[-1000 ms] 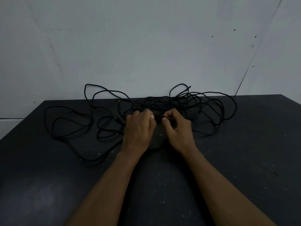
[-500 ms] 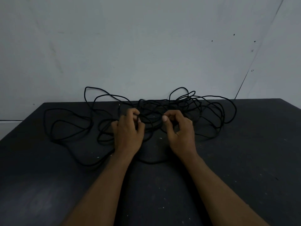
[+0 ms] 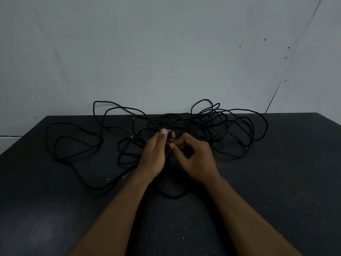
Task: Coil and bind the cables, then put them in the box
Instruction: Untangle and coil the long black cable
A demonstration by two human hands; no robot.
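Note:
A long thin black cable lies in a loose tangle across the far half of the dark table, with wide loops spreading left and right. My left hand is raised on edge at the middle of the tangle, its fingertips pinching a strand. My right hand sits right beside it, fingers curled and pinching the cable near the left fingertips. A loop of the cable hangs toward me below both wrists. No box is in view.
A pale grey wall rises directly behind the table's far edge, and some cable loops lean against it. The tabletop is speckled with small white flecks. Its left edge runs diagonally at the lower left.
My hands, apart half a second ago, have come together again at the centre. The left hand turned onto its edge and lifted a strand. The cable loops shifted slightly.

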